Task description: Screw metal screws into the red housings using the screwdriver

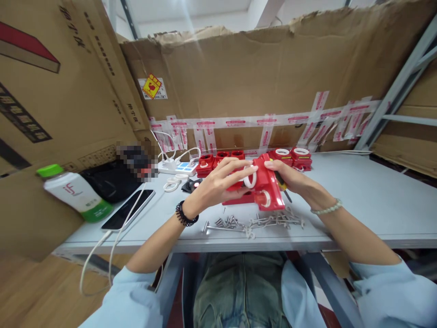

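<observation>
A red plastic housing [268, 180] is raised and tilted above the table, with a pale ring-shaped fitting [264, 198] on its lower part. My right hand [288, 175] is closed on its right side, thumb on the top edge. At its left side, the fingers of my left hand [223, 180] are bent around a white ring [250, 177]; whether the ring is attached to the housing is hidden. Something yellow and black [281, 182] shows under my right hand, too covered to name. Behind and below the left fingers lies another red part [239, 198].
Several red housings [205, 165] stand along the back, some with white rings [301, 151] on top. Loose screws [230, 222], metal rods [223, 228] and white cords [251, 232] lie near the front edge. Leftward are a power strip [179, 168], phone [129, 210] and bottle [77, 193].
</observation>
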Motion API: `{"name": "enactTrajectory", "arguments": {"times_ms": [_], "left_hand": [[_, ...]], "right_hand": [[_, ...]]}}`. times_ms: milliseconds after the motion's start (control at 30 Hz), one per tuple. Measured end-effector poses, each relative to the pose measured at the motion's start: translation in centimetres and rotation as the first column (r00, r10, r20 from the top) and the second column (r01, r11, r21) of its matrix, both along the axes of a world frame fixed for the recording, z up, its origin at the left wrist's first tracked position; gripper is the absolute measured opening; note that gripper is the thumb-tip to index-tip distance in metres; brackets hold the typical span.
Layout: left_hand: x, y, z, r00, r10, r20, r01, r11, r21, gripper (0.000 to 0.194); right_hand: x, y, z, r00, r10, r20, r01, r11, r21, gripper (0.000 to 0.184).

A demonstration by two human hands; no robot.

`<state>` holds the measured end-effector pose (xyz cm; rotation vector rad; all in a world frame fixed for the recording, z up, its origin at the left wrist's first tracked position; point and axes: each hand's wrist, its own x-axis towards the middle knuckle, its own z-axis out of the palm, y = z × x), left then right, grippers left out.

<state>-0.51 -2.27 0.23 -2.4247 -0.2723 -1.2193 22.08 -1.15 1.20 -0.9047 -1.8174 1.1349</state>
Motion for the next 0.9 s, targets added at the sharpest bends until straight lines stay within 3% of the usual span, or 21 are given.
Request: {"name": "enactTrajectory", "arguments": {"times_ms": [133,267,333,400,500,567,633,733,833,900], "left_hand": [[-0.2,0.9,-0.1,0.993,-0.061,0.101,0.086,0.959,-0.269,0.06],[-0.2,1.2,-0.6,0.983,-0.027,0.181,0.13,0.8,-0.586,0.077],[0.0,1.1,-0.8,0.982,-0.019,0.186,0.14,0.734,-0.665,0.083],[0.2,1.0,-0.8,0.98,-0.035,0.194,0.162,0.704,-0.692,0.08],[0.1,1.1,-0.5,0.978,-0.003,0.211,0.142,0.749,-0.647,0.07],[-0.2,1.3,-0.2,0.979,0.096,0.178,0.025,0.818,-0.575,0.07],[-0.5,1.4,-0.1,0.967,0.235,0.101,-0.154,0.851,-0.502,0.071],[-0.6,1.3,-0.1,0.931,0.363,-0.042,-0.346,0.839,-0.419,0.076],[-0.5,0.9,-0.2,0.924,0.362,-0.12,-0.38,0.844,-0.378,0.082],[-0.4,0.8,-0.4,0.931,0.343,-0.122,-0.362,0.844,-0.396,0.084]], "right_hand": [[0.2,0.0,0.1,0.998,0.0,-0.058,-0.001,1.0,-0.022,0.039],[-0.3,-0.5,0.0,0.991,-0.095,-0.092,0.101,0.993,0.061,0.062],[-0.6,-0.7,0.0,0.991,-0.095,-0.095,0.106,0.988,0.11,0.068],[-0.8,-0.8,-0.1,0.993,-0.088,-0.083,0.103,0.977,0.187,0.068],[-0.6,-0.6,-0.1,0.993,-0.111,-0.047,0.12,0.931,0.344,0.073],[-0.3,-0.3,-0.1,0.983,-0.178,-0.031,0.173,0.876,0.45,0.077],[0.0,-0.1,-0.2,0.967,-0.256,-0.023,0.226,0.807,0.546,0.076],[0.0,0.0,-0.5,0.963,-0.267,0.034,0.179,0.729,0.66,0.071],[-0.3,-0.1,-0.8,0.962,-0.23,0.146,0.062,0.707,0.705,0.064],[-0.5,-0.1,-0.9,0.954,-0.227,0.198,0.027,0.72,0.693,0.059]]}}
